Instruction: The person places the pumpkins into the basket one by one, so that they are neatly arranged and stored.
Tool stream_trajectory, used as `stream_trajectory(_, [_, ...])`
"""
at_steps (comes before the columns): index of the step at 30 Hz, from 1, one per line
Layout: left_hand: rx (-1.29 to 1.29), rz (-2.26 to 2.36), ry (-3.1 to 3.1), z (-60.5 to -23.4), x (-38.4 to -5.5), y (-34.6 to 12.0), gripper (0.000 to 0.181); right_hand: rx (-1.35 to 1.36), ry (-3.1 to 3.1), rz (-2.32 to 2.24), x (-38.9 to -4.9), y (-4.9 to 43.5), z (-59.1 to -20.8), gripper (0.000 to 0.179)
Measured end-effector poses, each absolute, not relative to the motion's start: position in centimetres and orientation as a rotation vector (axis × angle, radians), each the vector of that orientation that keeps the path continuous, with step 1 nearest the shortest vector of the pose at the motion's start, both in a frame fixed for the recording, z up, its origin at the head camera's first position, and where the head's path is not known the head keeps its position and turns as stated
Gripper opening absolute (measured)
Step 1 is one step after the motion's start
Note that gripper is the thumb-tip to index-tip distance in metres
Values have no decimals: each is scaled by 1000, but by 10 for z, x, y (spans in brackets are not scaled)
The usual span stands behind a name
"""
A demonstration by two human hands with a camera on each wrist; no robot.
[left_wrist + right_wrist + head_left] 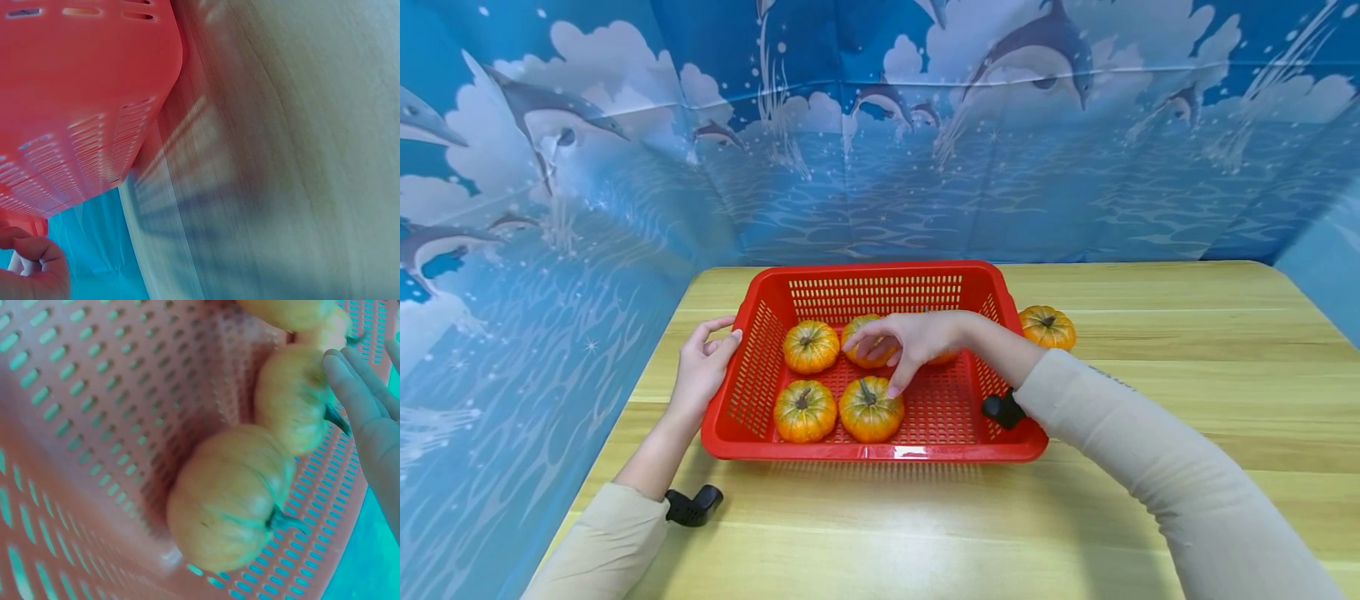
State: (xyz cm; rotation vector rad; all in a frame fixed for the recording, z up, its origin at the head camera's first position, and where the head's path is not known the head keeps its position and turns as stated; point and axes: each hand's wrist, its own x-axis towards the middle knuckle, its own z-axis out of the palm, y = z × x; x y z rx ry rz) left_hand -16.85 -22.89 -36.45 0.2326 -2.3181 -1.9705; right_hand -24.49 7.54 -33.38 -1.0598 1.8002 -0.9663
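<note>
A red plastic basket (872,452) with slotted walls stands on the table and holds several small orange pumpkins. My left hand (706,365) grips its left rim, with the thumb on top; the left wrist view shows the curled fingers of that hand at the rim. Over the middle of the basket, my right hand (921,340) hovers with bent, spread fingers and nothing held. Its thumb is close to the front middle pumpkin (868,415); whether they touch I cannot tell. It partly hides the back middle pumpkin (857,329) and another pumpkin (944,358) to the right.
Two more pumpkins lie at the basket's left, one at the back (811,347) and one in front (805,412). Outside the right wall, a pumpkin (1049,327) sits on the wooden table (1210,367). A blue dolphin-print sheet (880,183) hangs behind and at the sides.
</note>
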Motion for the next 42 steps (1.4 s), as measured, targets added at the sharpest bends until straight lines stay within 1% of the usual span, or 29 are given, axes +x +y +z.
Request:
stream_trajectory(12, [234,-1977,-2319,-365,-168,-230,44,-1096,1891,-1101,-253,96,-300,75])
stream_trajectory(23, [234,-1969,-2323,-364,-167,-230,45,-1022,2034,-1229,-255,146,-272,71])
stream_trajectory(31, [236,-1946,-2333,-364,-168,-229,44,-865,2198,-1300,-251,196,-267,68])
stream_trajectory(42, [241,-1947,-2344,-364,-166,-230,45,-709,2364,-1345,-239,260,-278,66])
